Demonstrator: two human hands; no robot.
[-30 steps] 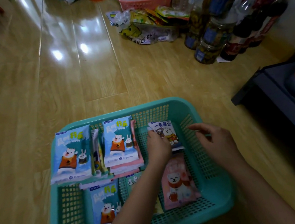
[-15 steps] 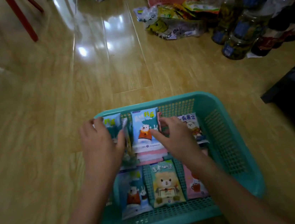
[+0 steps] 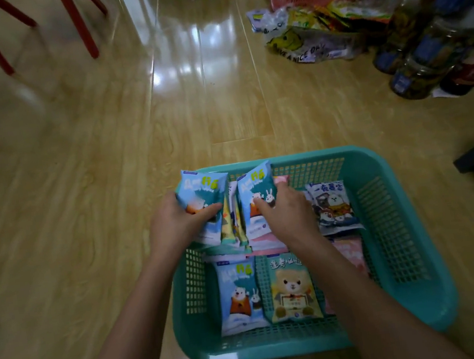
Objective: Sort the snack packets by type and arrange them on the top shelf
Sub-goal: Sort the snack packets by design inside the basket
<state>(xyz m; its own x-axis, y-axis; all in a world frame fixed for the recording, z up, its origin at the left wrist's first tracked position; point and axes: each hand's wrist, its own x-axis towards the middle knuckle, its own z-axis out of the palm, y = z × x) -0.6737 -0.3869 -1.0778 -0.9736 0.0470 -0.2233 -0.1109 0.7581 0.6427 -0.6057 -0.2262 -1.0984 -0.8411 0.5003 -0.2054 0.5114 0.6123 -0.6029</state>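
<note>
Wooden floor (image 3: pixel 83 198) carried teal basket (image 3: pixel 399 219). I had left hand (image 3: pixel 175 225) pinching blue packet (image 3: pixel 205 195), right hand (image 3: pixel 288 214) pinching second blue packet (image 3: pixel 257 194), both at basket's far-left end. Risk: loose packets between stacks could slip, mixing types. Long axes ran away from me, tops far.

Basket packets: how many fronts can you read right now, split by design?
Teal basket, fronts readable only; the edge-on packets bunched between the hands cannot be counted.
Blue bear-and-rabbit: 3, one under the left hand, one under the right hand, one lying flat
Yellow bear: 1
Dark blue, white animal: 1
Pink: 1, partly hidden
Total: 6
</note>
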